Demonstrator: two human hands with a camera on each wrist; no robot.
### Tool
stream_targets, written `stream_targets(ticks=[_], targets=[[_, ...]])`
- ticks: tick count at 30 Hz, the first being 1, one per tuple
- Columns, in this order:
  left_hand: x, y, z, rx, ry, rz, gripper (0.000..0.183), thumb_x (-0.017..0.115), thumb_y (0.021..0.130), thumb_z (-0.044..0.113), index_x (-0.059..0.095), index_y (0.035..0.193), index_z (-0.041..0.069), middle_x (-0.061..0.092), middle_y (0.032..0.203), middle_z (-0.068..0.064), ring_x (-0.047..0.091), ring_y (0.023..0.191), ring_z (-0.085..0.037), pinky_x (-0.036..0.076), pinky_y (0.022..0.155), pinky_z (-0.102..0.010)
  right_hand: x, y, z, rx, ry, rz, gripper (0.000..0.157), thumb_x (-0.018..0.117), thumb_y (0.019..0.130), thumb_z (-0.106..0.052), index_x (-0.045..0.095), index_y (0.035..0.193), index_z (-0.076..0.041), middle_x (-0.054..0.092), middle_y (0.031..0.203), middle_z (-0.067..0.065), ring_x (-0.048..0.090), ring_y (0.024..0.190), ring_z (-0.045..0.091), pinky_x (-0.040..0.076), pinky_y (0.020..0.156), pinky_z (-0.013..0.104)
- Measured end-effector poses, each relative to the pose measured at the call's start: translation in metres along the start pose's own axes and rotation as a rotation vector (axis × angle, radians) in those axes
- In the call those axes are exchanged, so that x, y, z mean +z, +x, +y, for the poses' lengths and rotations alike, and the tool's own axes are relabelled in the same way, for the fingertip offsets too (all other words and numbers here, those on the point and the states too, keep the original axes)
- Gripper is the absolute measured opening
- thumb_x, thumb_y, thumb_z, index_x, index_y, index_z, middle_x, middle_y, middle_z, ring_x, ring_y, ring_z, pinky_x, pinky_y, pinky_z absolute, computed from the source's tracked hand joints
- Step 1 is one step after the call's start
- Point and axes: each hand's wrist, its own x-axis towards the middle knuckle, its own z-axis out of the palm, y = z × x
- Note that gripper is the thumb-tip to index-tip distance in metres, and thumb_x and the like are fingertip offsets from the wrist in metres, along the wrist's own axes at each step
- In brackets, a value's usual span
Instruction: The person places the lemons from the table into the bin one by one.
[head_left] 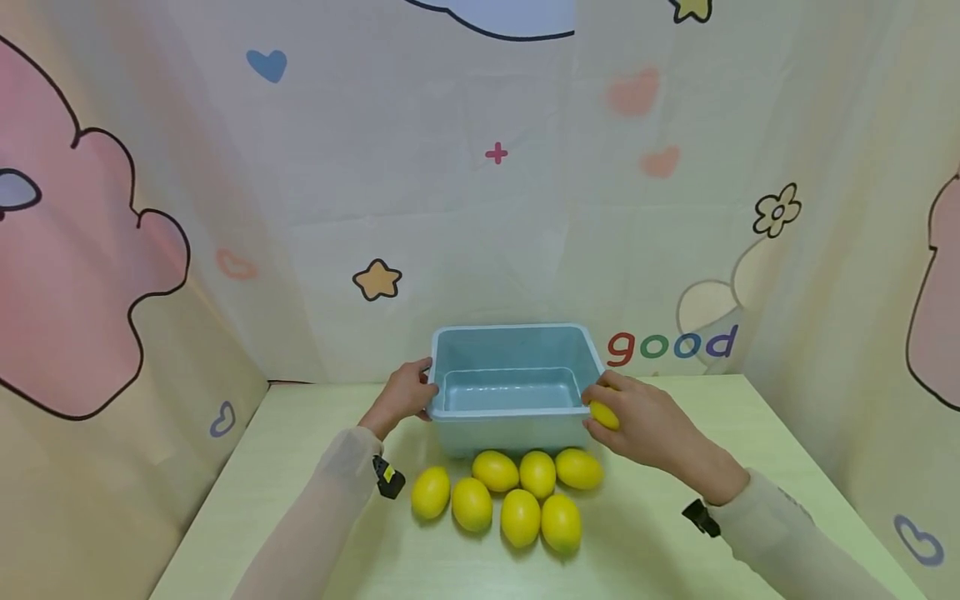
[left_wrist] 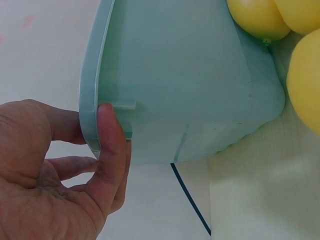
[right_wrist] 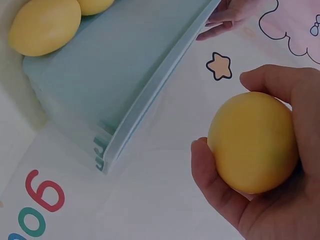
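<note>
A light blue plastic bin (head_left: pixel 517 435) stands on the table. My left hand (head_left: pixel 405 390) grips its left rim, thumb on one side and fingers on the other, as the left wrist view shows at the bin's rim (left_wrist: pixel 90 85). By the right front corner of the bin, my right hand (head_left: pixel 648 421) holds a yellow lemon (head_left: pixel 604 415). In the right wrist view the lemon (right_wrist: pixel 252 142) sits between curled thumb and fingers, above the rim. Several more lemons (head_left: pixel 521 518) lie in two loose rows before the bin's front wall.
The pale table (head_left: pixel 652 550) reaches back to a printed cloth wall (head_left: pixel 480 250). More cloth hangs along the left and right sides. On each wrist sits a small black device, the left one (head_left: pixel 388 477) near the lemons.
</note>
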Motion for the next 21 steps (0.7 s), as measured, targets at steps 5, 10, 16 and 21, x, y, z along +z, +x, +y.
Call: stream_targets(ticks=[5,10,16,21], targets=[[0.000,-0.001,-0.001,0.001,-0.003,-0.006,0.061,0.054,0.092,0.007,0.036,0.151,0.003,0.063,0.119,-0.024,0.069,0.081,-0.025,0.061,0.057,-0.035,-0.002,0.010,0.004,-0.003,0.002,0.029,0.021,0.072,0.085,-0.027,0.071,0.101,-0.014,0.063,0.095,0.002,0.053,0.069,0.009,0.048,0.057,0.020],[0.000,-0.002,0.000,-0.002,-0.004,-0.006,0.061,0.053,0.093,0.007,0.036,0.151,0.004,0.063,0.121,-0.024,0.069,0.081,-0.025,0.061,0.059,-0.036,-0.004,0.019,0.009,-0.015,0.004,0.056,0.021,0.070,0.086,-0.025,0.071,0.102,-0.013,0.063,0.097,0.003,0.054,0.070,0.011,0.050,0.061,0.024],[0.001,-0.003,0.000,-0.006,-0.013,-0.004,0.061,0.053,0.092,0.007,0.036,0.151,0.004,0.062,0.122,-0.026,0.070,0.091,-0.035,0.061,0.058,-0.037,-0.005,0.027,0.013,-0.009,0.007,0.045,0.020,0.070,0.086,-0.025,0.070,0.102,-0.013,0.063,0.099,0.004,0.053,0.068,0.011,0.049,0.059,0.024],[0.001,0.000,-0.002,0.003,-0.027,-0.004,0.062,0.052,0.091,0.005,0.036,0.151,0.005,0.063,0.121,-0.026,0.070,0.095,-0.037,0.060,0.055,-0.036,-0.007,0.035,0.015,-0.013,0.014,0.052,0.020,0.070,0.086,-0.025,0.070,0.102,-0.013,0.063,0.100,0.005,0.051,0.063,0.010,0.047,0.056,0.022]])
